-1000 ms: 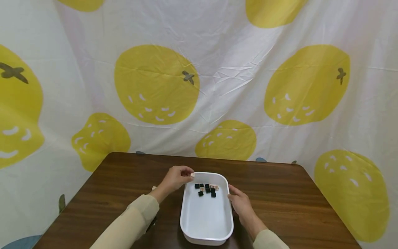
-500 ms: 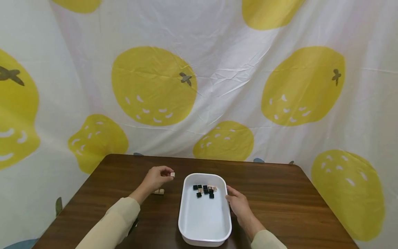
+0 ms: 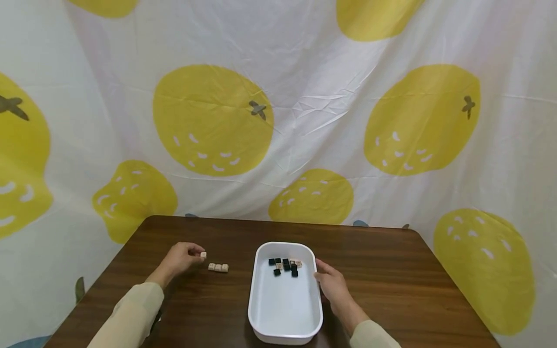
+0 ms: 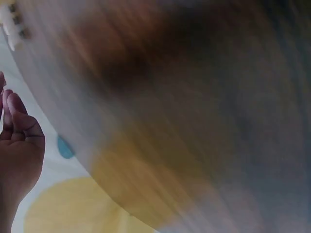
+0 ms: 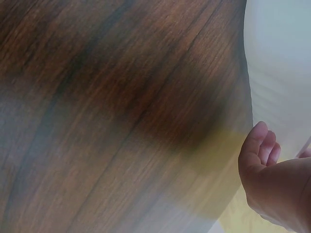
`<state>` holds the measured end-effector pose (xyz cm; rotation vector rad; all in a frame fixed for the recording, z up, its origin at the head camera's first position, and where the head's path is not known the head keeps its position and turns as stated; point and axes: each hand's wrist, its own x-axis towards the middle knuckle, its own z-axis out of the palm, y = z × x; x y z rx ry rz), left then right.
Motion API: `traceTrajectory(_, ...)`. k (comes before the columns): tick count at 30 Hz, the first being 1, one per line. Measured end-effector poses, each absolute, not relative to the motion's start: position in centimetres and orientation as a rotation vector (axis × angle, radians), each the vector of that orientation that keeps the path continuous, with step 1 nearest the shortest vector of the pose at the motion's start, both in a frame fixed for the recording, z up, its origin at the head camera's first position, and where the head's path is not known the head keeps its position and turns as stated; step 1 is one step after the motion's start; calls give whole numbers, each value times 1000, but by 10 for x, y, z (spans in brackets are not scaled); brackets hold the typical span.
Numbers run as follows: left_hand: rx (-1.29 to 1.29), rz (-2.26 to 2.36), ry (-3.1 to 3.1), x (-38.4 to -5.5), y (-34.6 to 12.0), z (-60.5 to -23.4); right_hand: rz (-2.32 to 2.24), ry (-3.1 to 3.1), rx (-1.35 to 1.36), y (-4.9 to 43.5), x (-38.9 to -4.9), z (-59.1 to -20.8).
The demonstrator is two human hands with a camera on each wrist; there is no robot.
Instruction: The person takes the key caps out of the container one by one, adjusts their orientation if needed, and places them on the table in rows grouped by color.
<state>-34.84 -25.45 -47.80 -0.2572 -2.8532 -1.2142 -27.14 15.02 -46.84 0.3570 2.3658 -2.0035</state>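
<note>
White tray (image 3: 285, 333) sits lower centre of the frame; right hand (image 3: 331, 286) rests against its right rim, fingers loosely bent, not clearly gripping. Left hand (image 3: 180, 257), left of centre, pinches a beige tile (image 3: 203, 254) between thumb and fingertips. Probably light, rigid, smooth; best pinched by opposite edges. Small, square, pale. A short tile row (image 3: 218, 267) lies just right of it on the table (image 3: 391, 270). Dark tiles (image 3: 284, 266) cluster at the tray's far end.

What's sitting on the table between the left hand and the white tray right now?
In the head view, a short row of light tiles lies on the table between the left hand, which pinches one more light tile, and the white tray.
</note>
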Motion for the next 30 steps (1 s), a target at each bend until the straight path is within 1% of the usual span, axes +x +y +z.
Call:
traceTrajectory(7, -450, -1135, -2873, -351, -265, -490, -2036, 2357, 352, 151, -271, -470)
traceTrajectory(15, -398, -1120, -2946, -347, -260, -493, -2059, 2355, 341, 150, -272, -472)
traceTrajectory(26, -457, -1126, -2940, -349, -256, -494, -2033, 2363, 363, 149, -273, -472)
traceTrajectory(30, -538, -1156, -2915, -349, -258, -495, -2019, 2378, 361, 150, -272, -471)
